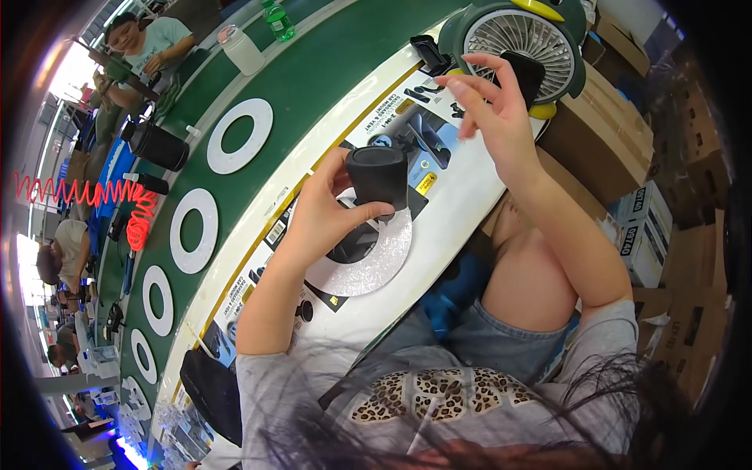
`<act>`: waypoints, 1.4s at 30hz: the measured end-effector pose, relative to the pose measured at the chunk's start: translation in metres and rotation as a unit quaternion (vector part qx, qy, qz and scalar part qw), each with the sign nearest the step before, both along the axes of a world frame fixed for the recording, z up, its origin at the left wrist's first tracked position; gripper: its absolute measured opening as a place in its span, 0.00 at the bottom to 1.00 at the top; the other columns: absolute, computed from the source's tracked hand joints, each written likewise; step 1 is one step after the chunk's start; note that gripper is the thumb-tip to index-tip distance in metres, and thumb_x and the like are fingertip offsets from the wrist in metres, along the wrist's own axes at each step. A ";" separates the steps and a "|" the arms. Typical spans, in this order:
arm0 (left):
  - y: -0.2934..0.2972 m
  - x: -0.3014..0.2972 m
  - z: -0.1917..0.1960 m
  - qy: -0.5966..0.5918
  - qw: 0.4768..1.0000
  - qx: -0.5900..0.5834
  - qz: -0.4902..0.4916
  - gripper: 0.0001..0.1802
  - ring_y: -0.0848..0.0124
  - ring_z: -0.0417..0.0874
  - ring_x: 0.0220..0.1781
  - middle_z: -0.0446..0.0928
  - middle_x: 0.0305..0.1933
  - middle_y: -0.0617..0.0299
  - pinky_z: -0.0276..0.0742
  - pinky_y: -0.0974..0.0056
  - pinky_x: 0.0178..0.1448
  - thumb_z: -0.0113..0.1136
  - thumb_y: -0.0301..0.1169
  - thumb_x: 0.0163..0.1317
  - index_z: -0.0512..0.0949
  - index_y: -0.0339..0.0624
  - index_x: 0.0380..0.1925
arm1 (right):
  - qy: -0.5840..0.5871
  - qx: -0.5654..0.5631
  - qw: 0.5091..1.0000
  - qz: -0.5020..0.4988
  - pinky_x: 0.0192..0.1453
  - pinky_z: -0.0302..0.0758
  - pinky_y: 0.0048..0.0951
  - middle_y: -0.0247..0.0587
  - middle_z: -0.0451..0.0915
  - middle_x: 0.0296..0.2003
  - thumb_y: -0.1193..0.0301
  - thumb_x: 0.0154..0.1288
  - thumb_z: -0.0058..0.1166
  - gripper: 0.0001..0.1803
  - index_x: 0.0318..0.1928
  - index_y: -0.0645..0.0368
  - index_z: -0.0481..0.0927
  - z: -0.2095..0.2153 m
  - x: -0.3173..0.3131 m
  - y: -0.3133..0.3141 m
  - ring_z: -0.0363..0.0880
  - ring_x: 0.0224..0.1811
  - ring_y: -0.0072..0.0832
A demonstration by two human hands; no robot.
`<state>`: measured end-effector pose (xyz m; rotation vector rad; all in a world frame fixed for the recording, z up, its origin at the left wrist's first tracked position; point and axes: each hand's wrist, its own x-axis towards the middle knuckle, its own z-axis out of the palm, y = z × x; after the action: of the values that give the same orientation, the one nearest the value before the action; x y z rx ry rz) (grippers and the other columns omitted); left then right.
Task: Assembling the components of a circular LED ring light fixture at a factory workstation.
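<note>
My left hand is closed around a black cup-shaped piece with a round, recessed top. Directly beneath it, a sparkly white ring lies over printed packaging on the white table edge. My right hand is raised at the upper right with its fingers spread. Just behind those fingers is a dark flat piece, in front of a green fan; whether the hand touches it I cannot tell. A small black round part sits by my left forearm.
Several white rings, including one, lie along the green belt. Beyond are a white jar, a green bottle and a red coiled cord. Cardboard boxes stand at right. Other people sit across the line.
</note>
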<state>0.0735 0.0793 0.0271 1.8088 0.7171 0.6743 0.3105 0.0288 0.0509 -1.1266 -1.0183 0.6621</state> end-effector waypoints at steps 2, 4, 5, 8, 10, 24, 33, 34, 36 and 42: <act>0.000 0.000 0.000 -0.006 1.000 -0.007 -0.007 0.34 0.71 0.80 0.51 0.79 0.47 0.61 0.72 0.66 0.64 0.80 0.23 0.40 0.72 0.38 0.49 | -0.010 0.013 0.999 0.036 0.18 0.64 0.15 0.36 0.82 0.25 0.66 0.71 0.52 0.24 0.64 0.57 0.66 -0.006 0.006 0.006 0.64 0.12 0.12; 0.000 0.000 0.000 -0.001 1.000 -0.007 -0.005 0.34 0.72 0.80 0.51 0.78 0.47 0.61 0.72 0.66 0.64 0.80 0.23 0.40 0.72 0.38 0.49 | -0.003 -0.029 0.998 0.064 0.18 0.64 0.16 0.32 0.77 0.19 0.68 0.71 0.51 0.25 0.66 0.56 0.65 -0.003 0.009 0.002 0.64 0.12 0.12; 0.000 0.000 0.000 0.005 1.000 -0.007 -0.002 0.34 0.72 0.79 0.52 0.78 0.47 0.61 0.71 0.66 0.64 0.80 0.23 0.40 0.72 0.38 0.49 | 0.004 -0.071 0.993 0.092 0.17 0.64 0.16 0.28 0.71 0.12 0.70 0.70 0.49 0.26 0.67 0.55 0.65 0.000 0.008 0.000 0.63 0.11 0.13; 0.001 -0.001 0.001 0.010 1.000 -0.005 -0.005 0.34 0.72 0.79 0.52 0.78 0.47 0.61 0.71 0.65 0.65 0.80 0.23 0.40 0.72 0.38 0.49 | -0.015 -0.100 0.990 0.101 0.14 0.63 0.19 0.25 0.63 0.09 0.77 0.64 0.47 0.19 0.56 0.61 0.70 0.003 0.005 -0.003 0.61 0.08 0.15; 0.001 0.000 0.001 0.005 1.000 0.002 -0.007 0.32 0.70 0.80 0.51 0.79 0.47 0.60 0.71 0.63 0.66 0.79 0.24 0.41 0.72 0.38 0.47 | -0.021 -0.108 0.990 0.085 0.13 0.62 0.19 0.25 0.62 0.09 0.79 0.62 0.46 0.13 0.48 0.60 0.69 -0.004 0.006 -0.002 0.60 0.06 0.15; 0.002 0.000 -0.003 0.009 1.000 0.005 -0.004 0.31 0.70 0.81 0.50 0.80 0.46 0.59 0.71 0.63 0.66 0.79 0.27 0.42 0.71 0.38 0.45 | -0.091 -0.066 0.984 0.136 0.49 0.71 0.22 0.42 0.83 0.28 0.69 0.69 0.43 0.23 0.14 0.57 0.63 -0.007 0.004 0.002 0.79 0.39 0.23; 0.000 0.001 0.001 0.013 1.000 0.007 -0.004 0.31 0.71 0.81 0.50 0.79 0.46 0.60 0.71 0.64 0.65 0.79 0.27 0.42 0.72 0.38 0.45 | -0.159 -0.158 0.967 0.125 0.59 0.67 0.28 0.39 0.83 0.42 0.69 0.66 0.46 0.26 0.09 0.62 0.72 -0.014 0.016 0.000 0.73 0.50 0.22; 0.001 0.001 0.000 0.009 1.000 0.008 -0.005 0.30 0.71 0.81 0.50 0.79 0.46 0.60 0.71 0.64 0.65 0.79 0.27 0.42 0.72 0.38 0.45 | -0.171 -0.109 0.971 0.129 0.56 0.68 0.28 0.37 0.80 0.44 0.70 0.65 0.47 0.21 0.14 0.62 0.75 -0.016 0.016 -0.001 0.73 0.49 0.22; 0.001 0.002 -0.001 0.005 1.000 0.008 -0.005 0.30 0.71 0.81 0.50 0.79 0.45 0.60 0.72 0.65 0.64 0.79 0.27 0.42 0.72 0.38 0.45 | -0.181 -0.061 0.972 0.134 0.54 0.69 0.28 0.35 0.78 0.45 0.70 0.63 0.49 0.16 0.19 0.62 0.77 -0.016 0.014 0.000 0.73 0.48 0.22; 0.000 0.001 -0.003 0.005 1.000 0.007 -0.008 0.30 0.71 0.81 0.50 0.80 0.44 0.61 0.72 0.66 0.62 0.79 0.26 0.42 0.72 0.38 0.45 | -0.257 -0.155 0.910 0.285 0.52 0.70 0.30 0.35 0.76 0.41 0.66 0.54 0.65 0.21 0.46 0.58 0.72 -0.008 0.003 -0.011 0.73 0.46 0.23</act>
<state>0.0745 0.0797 0.0236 1.8292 0.7060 0.6621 0.3131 0.0182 0.0434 -1.3215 -1.7805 1.0491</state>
